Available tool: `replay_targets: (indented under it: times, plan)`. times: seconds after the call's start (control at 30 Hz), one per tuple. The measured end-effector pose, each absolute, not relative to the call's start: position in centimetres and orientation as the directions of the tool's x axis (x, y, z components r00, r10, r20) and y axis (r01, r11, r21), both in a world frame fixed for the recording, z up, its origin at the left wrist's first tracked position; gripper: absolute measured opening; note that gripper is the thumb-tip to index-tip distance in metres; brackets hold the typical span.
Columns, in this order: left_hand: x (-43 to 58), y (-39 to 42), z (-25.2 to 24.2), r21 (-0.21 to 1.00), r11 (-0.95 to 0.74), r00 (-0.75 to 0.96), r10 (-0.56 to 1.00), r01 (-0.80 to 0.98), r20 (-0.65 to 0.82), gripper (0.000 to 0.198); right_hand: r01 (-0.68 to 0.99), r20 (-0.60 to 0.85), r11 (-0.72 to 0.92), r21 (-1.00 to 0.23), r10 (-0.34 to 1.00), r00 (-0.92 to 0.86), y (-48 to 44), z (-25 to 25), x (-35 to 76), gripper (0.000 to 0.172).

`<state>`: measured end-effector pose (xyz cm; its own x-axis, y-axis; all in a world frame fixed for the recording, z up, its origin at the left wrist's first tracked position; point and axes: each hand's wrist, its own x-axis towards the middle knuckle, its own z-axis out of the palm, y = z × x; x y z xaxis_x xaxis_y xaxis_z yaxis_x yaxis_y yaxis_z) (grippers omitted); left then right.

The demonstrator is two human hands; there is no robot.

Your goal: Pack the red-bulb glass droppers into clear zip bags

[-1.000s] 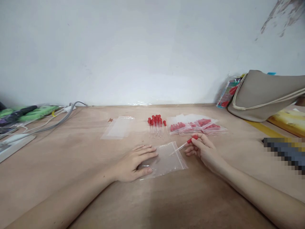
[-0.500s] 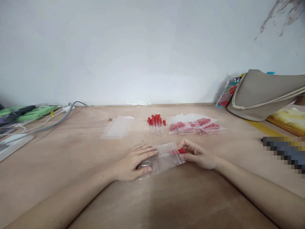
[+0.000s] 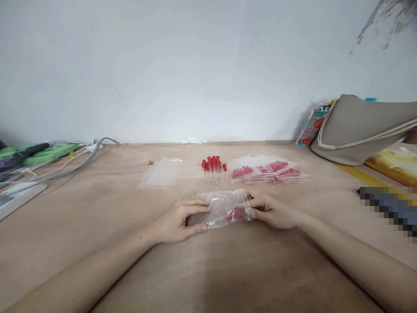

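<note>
Since the earlier frame, the red-capped dropper [image 3: 235, 213] has entered the clear bag [image 3: 224, 208] at frame centre; left hand [image 3: 177, 219] and right hand [image 3: 272, 211] pinch its edges. Light, limp, probably slippery film; grip the edges.

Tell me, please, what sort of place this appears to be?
Probably a small hand-packing workbench: a plain wooden table against a white wall, loose red-capped droppers, filled zip bags, and both hands on a clear bag.

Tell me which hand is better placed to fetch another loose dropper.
Probably the right hand: it sits at the clear bag's open end, nearer the loose droppers, while the left hand pins the bag's other end.
</note>
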<state>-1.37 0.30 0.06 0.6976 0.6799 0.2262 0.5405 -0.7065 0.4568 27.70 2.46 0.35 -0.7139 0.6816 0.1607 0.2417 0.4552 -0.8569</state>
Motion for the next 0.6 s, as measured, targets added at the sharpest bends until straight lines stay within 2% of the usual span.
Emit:
replay_targets:
  times: [0.2, 0.37, 0.47, 0.53, 0.6]
  plan:
    - [-1.4, 0.5, -0.1, 0.386, -0.735, 0.707, 0.663, 0.557, 0.244, 0.032, 0.23, 0.171, 0.347, -0.909, 0.815, -0.553, 2.3, 0.1, 28.0, 0.034]
    - [-1.6, 0.6, -0.4, 0.367, -0.739, 0.713, 0.661, 0.565, 0.235, 0.034, 0.226, 0.201, 0.405, -0.886, 0.774, -0.601, 2.1, -0.2, 28.2, 0.043]
    - [-1.6, 0.6, -0.4, 0.365, -0.745, 0.723, 0.653, 0.558, 0.228, 0.033, 0.342, 0.196, 0.425, -0.838, 0.82, -0.538, 2.5, -0.3, 28.1, 0.052]
    - [-1.6, 0.5, -0.3, 0.355, -0.75, 0.73, 0.647, 0.558, 0.219, 0.032, 0.452, 0.293, 0.442, -0.774, 0.884, -0.364, 3.2, 0.0, 27.8, 0.048]
    - [-1.6, 0.4, -0.1, 0.335, -0.757, 0.744, 0.639, 0.561, 0.198, 0.029, 0.567, 0.417, 0.463, -0.681, 0.882, -0.219, 4.3, 0.8, 27.3, 0.038]
